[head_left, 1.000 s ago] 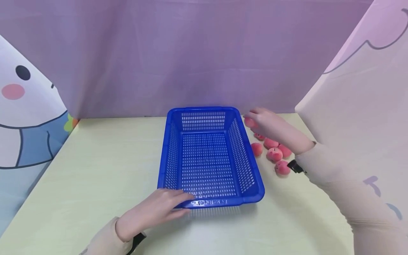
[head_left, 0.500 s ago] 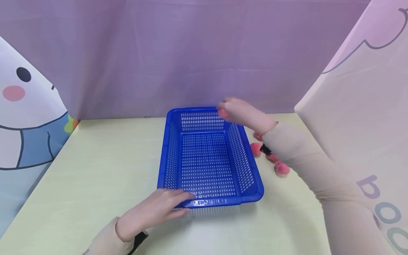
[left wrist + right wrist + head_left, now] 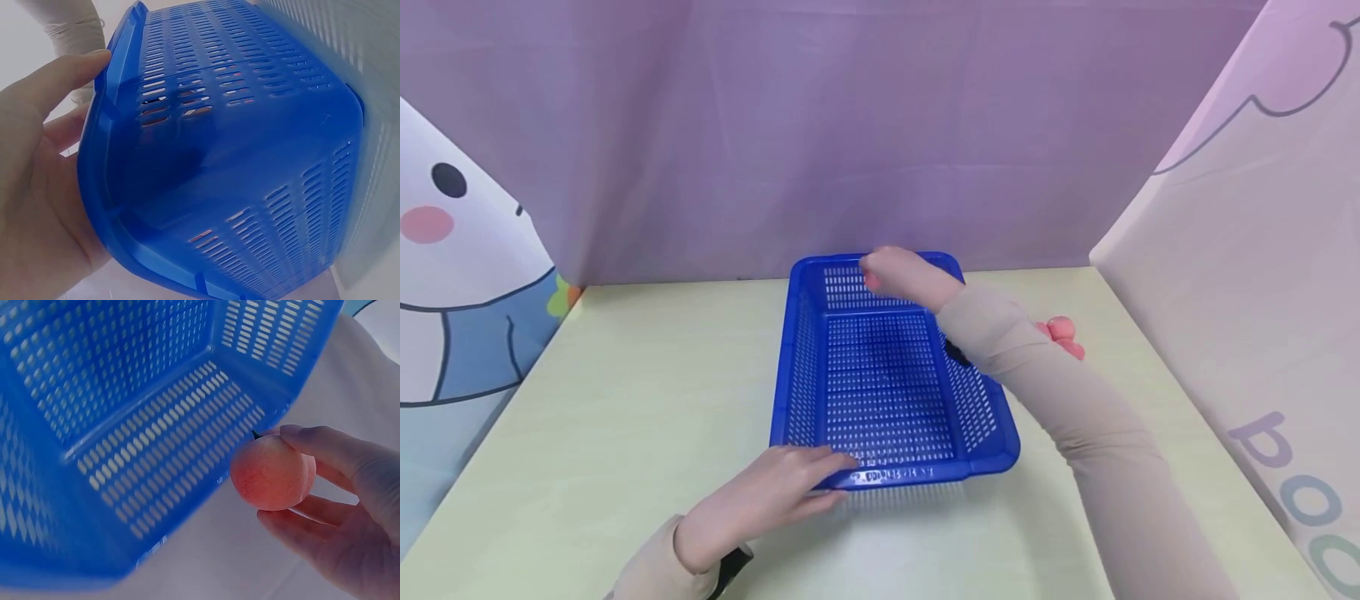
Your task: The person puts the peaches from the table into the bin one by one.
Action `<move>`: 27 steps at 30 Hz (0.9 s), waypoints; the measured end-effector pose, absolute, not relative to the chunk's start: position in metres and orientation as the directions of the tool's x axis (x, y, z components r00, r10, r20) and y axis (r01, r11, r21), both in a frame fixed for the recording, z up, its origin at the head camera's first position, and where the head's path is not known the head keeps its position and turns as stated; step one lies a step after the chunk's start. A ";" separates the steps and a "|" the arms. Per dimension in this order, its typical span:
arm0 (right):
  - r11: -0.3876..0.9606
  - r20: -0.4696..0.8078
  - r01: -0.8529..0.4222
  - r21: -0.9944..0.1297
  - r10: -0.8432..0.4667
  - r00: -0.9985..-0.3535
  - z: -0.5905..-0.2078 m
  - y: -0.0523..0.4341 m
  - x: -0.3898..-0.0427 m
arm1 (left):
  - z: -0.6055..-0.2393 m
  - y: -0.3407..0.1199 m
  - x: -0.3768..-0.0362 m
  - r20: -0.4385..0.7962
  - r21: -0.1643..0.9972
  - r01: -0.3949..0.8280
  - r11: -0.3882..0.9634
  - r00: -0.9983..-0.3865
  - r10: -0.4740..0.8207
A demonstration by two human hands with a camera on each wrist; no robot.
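A blue perforated plastic basket (image 3: 925, 475) stands on the pale table. My left hand (image 3: 767, 496) grips its rim at the near left corner, fingers over the edge and thumb beneath. The left wrist view shows that hand (image 3: 44, 206) around the rim, with the basket's slotted walls (image 3: 237, 150) close by. Above the far end of the basket, my right hand (image 3: 906, 273) holds a pinkish-red peach (image 3: 872, 282). In the right wrist view the peach (image 3: 272, 475), with a small dark stem, sits between thumb and fingers. Inside, the basket's visible floor has nothing on it.
Several more peaches (image 3: 1062, 327) lie on the table right of the basket, partly hidden behind my right sleeve. A purple cloth backdrop (image 3: 880, 125) hangs behind the table, with printed cloth panels (image 3: 1225, 275) at the sides.
My right hand has carried the peach leftward from beside the loose peaches, across the basket's right rim, to above its far end. My left hand has stayed on the rim.
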State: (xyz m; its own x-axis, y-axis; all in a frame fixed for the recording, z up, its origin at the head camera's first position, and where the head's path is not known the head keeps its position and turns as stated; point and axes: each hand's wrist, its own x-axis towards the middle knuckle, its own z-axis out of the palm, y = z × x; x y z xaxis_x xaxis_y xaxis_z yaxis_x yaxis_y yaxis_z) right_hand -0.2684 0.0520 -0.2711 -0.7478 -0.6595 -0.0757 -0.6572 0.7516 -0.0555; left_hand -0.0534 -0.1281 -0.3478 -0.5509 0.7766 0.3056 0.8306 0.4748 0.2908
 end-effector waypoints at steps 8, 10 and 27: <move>0.775 -0.099 -0.617 -0.140 -0.631 -0.770 -0.290 0.028 -0.276 | -0.349 -0.126 -0.053 0.306 0.291 0.828 0.480 -0.555 0.773; 0.778 -0.100 -0.612 -0.141 -0.627 -0.773 -0.296 0.024 -0.277 | -0.348 -0.126 -0.052 0.303 0.290 0.825 0.485 -0.559 0.772; 0.784 0.016 -0.579 -0.226 -0.591 -0.807 -0.338 0.007 -0.281 | -0.348 -0.125 -0.050 0.291 0.307 0.814 0.493 -0.574 0.766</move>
State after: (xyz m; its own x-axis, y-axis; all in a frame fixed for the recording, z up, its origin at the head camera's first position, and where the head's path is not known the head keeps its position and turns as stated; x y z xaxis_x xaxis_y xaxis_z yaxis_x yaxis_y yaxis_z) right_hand -0.2806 0.0073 -0.3385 -0.8066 -0.5909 0.0159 -0.5786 0.7837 -0.2259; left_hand -0.0500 -0.1254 -0.3481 -0.5736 0.7657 0.2910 0.8140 0.4929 0.3073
